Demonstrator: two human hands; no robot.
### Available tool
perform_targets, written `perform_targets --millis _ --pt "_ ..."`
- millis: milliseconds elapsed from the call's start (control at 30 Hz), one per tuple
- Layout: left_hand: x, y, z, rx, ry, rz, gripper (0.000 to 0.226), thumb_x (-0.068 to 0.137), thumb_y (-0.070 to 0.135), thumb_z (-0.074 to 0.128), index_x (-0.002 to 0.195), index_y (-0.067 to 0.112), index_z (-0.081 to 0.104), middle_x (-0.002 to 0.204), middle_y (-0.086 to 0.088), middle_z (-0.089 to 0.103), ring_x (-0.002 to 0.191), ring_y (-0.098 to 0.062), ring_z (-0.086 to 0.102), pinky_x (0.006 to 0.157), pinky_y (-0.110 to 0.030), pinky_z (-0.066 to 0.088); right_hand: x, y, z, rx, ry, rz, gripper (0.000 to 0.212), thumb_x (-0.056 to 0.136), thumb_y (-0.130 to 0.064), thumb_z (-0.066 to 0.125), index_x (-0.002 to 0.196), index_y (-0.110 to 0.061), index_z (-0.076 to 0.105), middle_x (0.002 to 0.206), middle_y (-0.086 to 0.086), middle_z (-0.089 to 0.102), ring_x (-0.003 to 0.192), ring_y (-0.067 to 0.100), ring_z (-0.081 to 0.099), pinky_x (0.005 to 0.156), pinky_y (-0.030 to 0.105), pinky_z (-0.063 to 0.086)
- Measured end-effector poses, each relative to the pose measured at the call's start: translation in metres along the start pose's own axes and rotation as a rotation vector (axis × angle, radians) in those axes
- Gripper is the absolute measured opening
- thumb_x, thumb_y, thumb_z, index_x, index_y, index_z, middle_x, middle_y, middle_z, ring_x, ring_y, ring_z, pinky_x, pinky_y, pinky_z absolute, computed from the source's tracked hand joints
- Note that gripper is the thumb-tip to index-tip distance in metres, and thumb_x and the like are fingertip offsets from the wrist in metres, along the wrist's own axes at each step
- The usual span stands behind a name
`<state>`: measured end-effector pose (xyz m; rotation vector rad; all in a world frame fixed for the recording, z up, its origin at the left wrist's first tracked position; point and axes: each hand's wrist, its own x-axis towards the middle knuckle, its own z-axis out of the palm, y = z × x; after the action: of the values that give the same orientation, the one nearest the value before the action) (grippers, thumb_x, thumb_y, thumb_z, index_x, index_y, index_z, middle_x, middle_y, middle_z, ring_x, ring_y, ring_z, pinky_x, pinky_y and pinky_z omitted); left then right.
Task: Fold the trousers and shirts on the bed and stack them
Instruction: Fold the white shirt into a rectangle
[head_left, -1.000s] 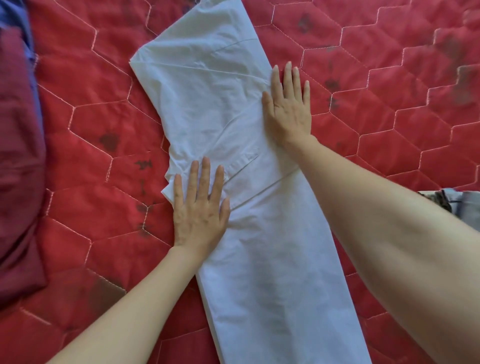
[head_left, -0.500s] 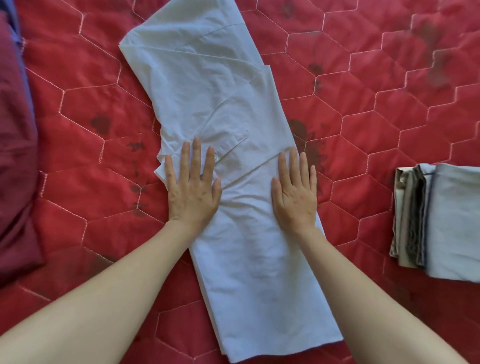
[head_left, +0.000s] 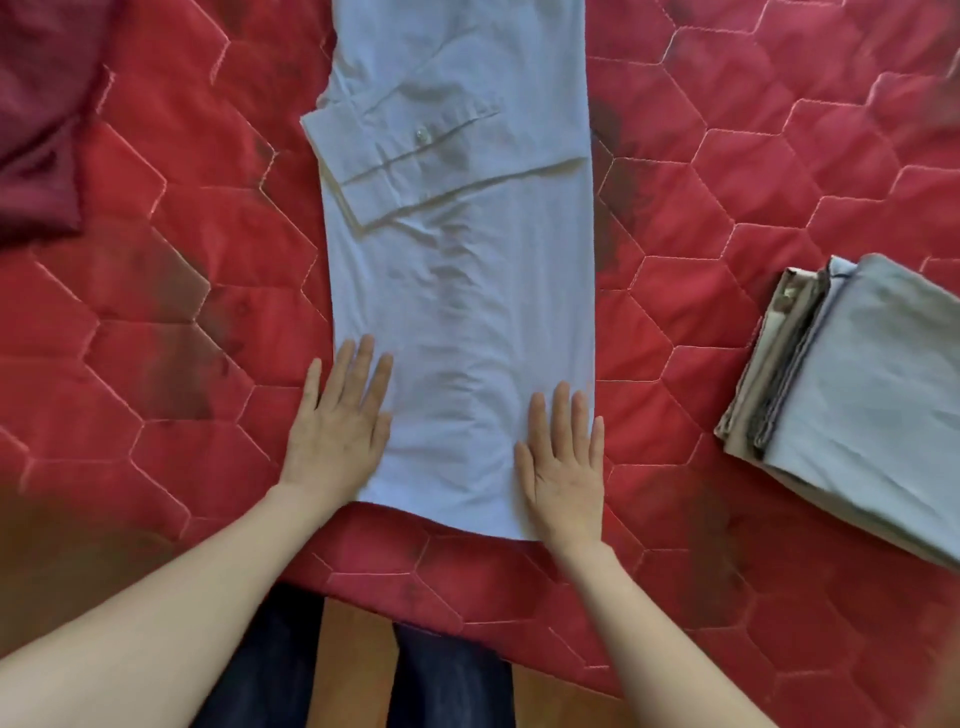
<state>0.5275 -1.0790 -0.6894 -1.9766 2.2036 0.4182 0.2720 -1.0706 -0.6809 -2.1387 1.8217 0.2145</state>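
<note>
A pale blue shirt (head_left: 462, 291) lies lengthwise on the red quilted bed (head_left: 171, 332), folded into a long strip with a buttoned cuff laid across its upper part. My left hand (head_left: 337, 431) lies flat with straight fingers on the shirt's lower left edge, partly on the quilt. My right hand (head_left: 563, 467) presses flat on the lower right corner, near the hem. A stack of folded clothes (head_left: 852, 400), grey-blue on top with beige and grey layers beneath, sits on the bed to the right.
A dark red garment (head_left: 41, 114) lies bunched at the upper left. The bed's near edge runs just below the shirt's hem, with a wooden floor (head_left: 353, 670) and my dark trouser legs beyond it.
Both hands have slid down the shirt from its middle to the hem end, staying flat. The view has shifted so the bed's edge and the folded stack now show.
</note>
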Motion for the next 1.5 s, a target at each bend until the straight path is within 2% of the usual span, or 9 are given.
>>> perform_targets --millis 167,300,467,667,1000,1167,1333,1400,1500 --pt "-0.027 0.024 -0.009 0.059 -0.032 -0.091 0.060 0.097 0.033 0.021 0.147 0.002 0.034 0.158 -0.016 0.020 0.146 -0.033 0.020 0.116 -0.057 0.013 -0.001 -0.003 -0.016 0.114 0.022 -0.066 0.055 0.099 -0.032 0.031 0.146 -0.005 0.038 0.153 0.022 0.029 0.143 0.036 0.026 0.114 0.057 0.025" --pt "0.036 0.042 -0.031 0.012 0.165 -0.091 0.053 0.099 0.030 0.030 0.147 0.009 0.036 0.159 -0.014 0.021 0.147 -0.033 0.017 0.116 -0.056 0.006 0.089 -0.035 -0.042 0.252 0.149 -0.172 0.056 0.096 -0.030 0.035 0.148 -0.007 0.034 0.155 0.021 0.026 0.145 0.036 0.022 0.117 0.050 0.016" --pt "0.099 0.048 -0.031 0.002 0.087 0.026 0.057 0.099 0.023 0.024 0.152 0.004 0.015 0.162 -0.010 0.009 0.149 -0.028 0.006 0.118 -0.051 0.000 0.163 -0.049 -0.034 -0.040 0.038 -0.304 0.056 0.100 -0.035 0.028 0.153 -0.017 0.019 0.161 0.010 0.013 0.149 0.026 0.010 0.119 0.045 0.005" --pt "0.016 0.017 0.005 0.000 0.085 0.281 0.058 0.099 0.037 0.024 0.151 0.011 0.027 0.158 -0.014 0.022 0.146 -0.031 0.014 0.117 -0.053 0.017 0.064 -0.025 0.005 -0.084 0.104 -0.396 0.056 0.101 -0.040 0.029 0.150 -0.014 0.030 0.157 0.011 0.026 0.146 0.030 0.021 0.119 0.050 0.015" --pt "-0.070 0.003 0.013 0.072 -0.015 0.325 0.085 0.085 0.064 0.045 0.150 0.012 0.028 0.158 -0.018 0.020 0.146 -0.034 0.018 0.116 -0.058 0.017 -0.069 -0.004 0.018 -0.060 -0.060 -0.385 0.072 0.093 -0.053 0.044 0.152 -0.015 0.027 0.160 0.008 0.017 0.149 0.028 0.013 0.120 0.050 0.010" --pt "-0.064 0.001 -0.001 0.227 0.268 0.573 0.044 0.089 0.018 0.054 0.132 0.013 0.059 0.137 -0.017 0.055 0.124 -0.045 0.051 0.096 -0.064 0.043 -0.067 0.005 0.007 -0.105 0.240 -0.500 0.053 0.076 0.002 0.062 0.129 -0.005 0.060 0.133 0.014 0.059 0.124 0.031 0.056 0.100 0.055 0.044" --pt "-0.057 0.007 -0.008 0.277 0.428 0.713 0.042 0.093 -0.004 0.042 0.125 0.013 0.065 0.123 -0.013 0.066 0.106 -0.042 0.064 0.083 -0.053 0.054 -0.049 0.010 -0.007 -0.232 0.330 -0.510 0.043 0.086 0.005 0.051 0.125 -0.009 0.064 0.122 0.011 0.066 0.114 0.030 0.062 0.093 0.048 0.051" --pt "-0.053 0.010 -0.011 0.233 0.462 0.729 0.037 0.086 -0.008 0.054 0.112 0.012 0.072 0.104 -0.009 0.072 0.089 -0.034 0.069 0.072 -0.041 0.057 -0.042 0.007 -0.017 -0.233 0.357 -0.497 0.037 0.075 0.007 0.065 0.106 -0.010 0.073 0.101 0.006 0.072 0.094 0.025 0.069 0.075 0.035 0.057" --pt "-0.049 0.010 -0.020 0.132 0.519 0.679 0.038 0.065 -0.014 0.071 0.091 0.013 0.076 0.072 -0.002 0.067 0.056 -0.023 0.061 0.051 -0.028 0.051 -0.038 0.001 -0.036 -0.248 0.313 -0.429 0.032 0.050 0.007 0.078 0.072 -0.015 0.069 0.066 -0.002 0.062 0.057 0.019 0.061 0.043 0.026 0.041"
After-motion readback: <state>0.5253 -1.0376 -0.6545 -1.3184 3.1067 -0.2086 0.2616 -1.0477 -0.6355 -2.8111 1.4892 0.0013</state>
